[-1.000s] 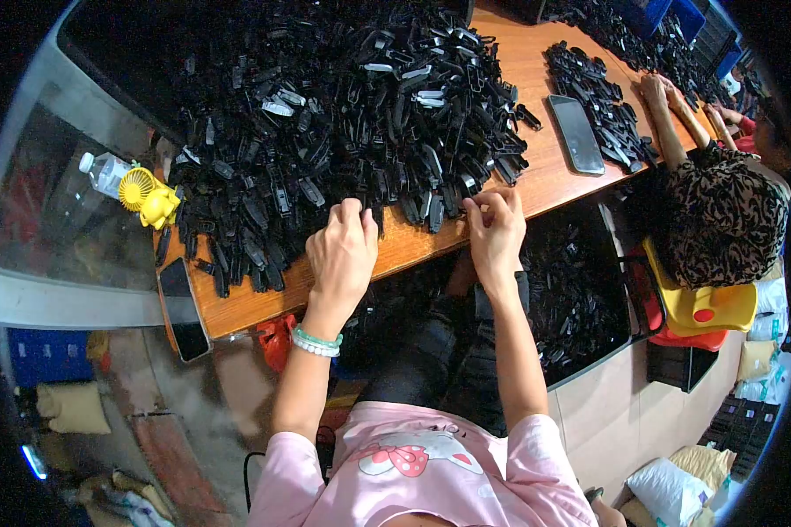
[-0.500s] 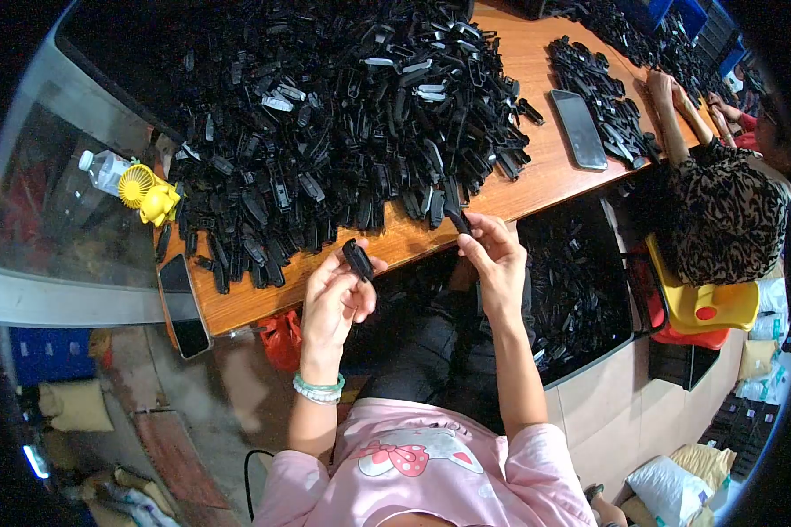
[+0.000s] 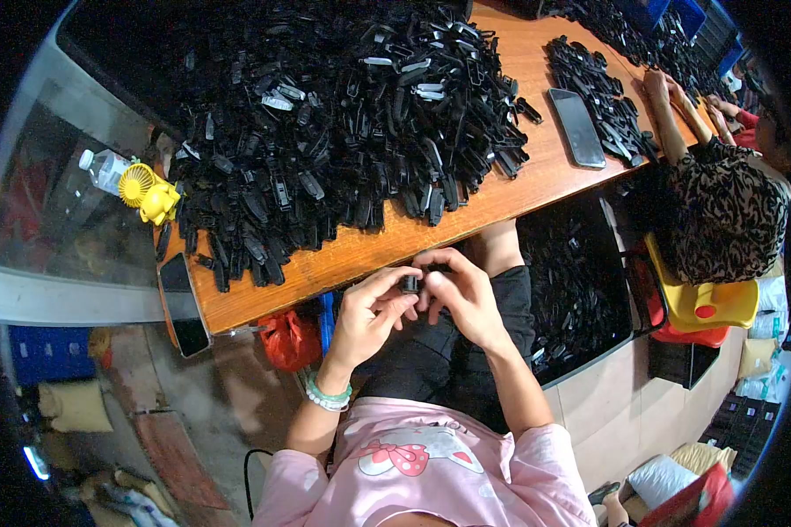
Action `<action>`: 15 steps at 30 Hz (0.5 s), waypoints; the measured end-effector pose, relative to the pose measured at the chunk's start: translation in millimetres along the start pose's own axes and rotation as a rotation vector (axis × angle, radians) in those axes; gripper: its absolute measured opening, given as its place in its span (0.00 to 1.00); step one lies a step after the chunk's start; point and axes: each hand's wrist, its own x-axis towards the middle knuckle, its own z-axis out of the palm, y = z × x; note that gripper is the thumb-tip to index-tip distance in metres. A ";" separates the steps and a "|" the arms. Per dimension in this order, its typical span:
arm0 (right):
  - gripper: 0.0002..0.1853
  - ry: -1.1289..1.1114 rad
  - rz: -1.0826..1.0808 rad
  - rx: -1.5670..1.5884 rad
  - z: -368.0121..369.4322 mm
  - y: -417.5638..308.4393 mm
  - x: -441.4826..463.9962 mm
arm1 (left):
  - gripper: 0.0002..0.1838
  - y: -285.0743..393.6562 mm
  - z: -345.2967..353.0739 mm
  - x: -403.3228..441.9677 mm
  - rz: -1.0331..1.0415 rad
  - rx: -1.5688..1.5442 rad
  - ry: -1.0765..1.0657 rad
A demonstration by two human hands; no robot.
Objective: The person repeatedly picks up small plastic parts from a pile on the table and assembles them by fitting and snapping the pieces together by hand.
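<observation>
My left hand pinches a small black plastic part between thumb and fingers, above my lap. Right against it, my right hand has its fingers curled around the same spot. A dark piece shows at its fingertips, but I cannot tell where one part ends and another begins. Beyond both hands, a large heap of black plastic parts, mostly long and narrow with a few grey ones, covers much of the wooden table.
Phones lie at the table's left corner and right side. A yellow fan and a bottle stand at left. Below the table are a black bin of parts and a red bag. Another person works at right.
My right hand has drawn back from the heap's edge, down and left, with a black part. My left hand has moved right, and the two hands now meet above my lap.
</observation>
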 end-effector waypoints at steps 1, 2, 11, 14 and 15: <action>0.17 0.001 0.000 0.002 1.9 -3.0 -1.1 | 0.16 1.0 0.8 0.2 0.044 0.129 0.008; 0.18 0.019 -0.038 -0.105 5.3 -6.3 -2.0 | 0.16 0.1 0.6 -2.3 0.005 0.085 0.026; 0.22 0.066 -0.213 -0.432 2.9 -28.6 -13.8 | 0.16 1.9 -8.0 -3.3 0.040 0.227 0.085; 0.21 0.046 -0.354 -0.627 -1.9 -26.0 -9.4 | 0.16 9.0 -10.4 -3.7 0.057 0.270 0.074; 0.21 0.042 -0.355 -0.628 1.1 -26.9 -10.1 | 0.16 10.7 -11.1 -4.1 0.033 0.278 0.069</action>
